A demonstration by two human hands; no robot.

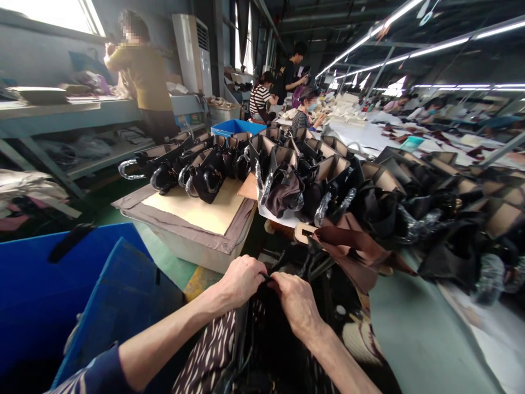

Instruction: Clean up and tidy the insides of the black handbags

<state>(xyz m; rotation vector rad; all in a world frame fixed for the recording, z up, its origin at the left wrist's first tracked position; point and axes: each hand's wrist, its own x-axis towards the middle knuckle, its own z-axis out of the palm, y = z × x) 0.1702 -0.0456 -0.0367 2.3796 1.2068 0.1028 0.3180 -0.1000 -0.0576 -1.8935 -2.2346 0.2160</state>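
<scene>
My left hand [241, 282] is closed, its thumb and fingers pinching a dark edge. Close beside it, my right hand [297, 301] pinches the same edge, the two sets of fingertips almost touching. That edge seems to belong to a black bag [279, 345] lying over my patterned lap; its lower part is too dark to make out. Just beyond the hands lies brown fabric [348, 249], with a pale piece with a slot [304, 233] at its left end. Several black handbags [205, 175], their handles wrapped in clear plastic, stand farther off.
A large blue bin [118, 312] stands at my left. Ahead is a cloth-covered tub [192, 230] with a pale board on it. More black handbags [377, 191] crowd the table on the right. A person in a yellow top [143, 76] and several others work farther back.
</scene>
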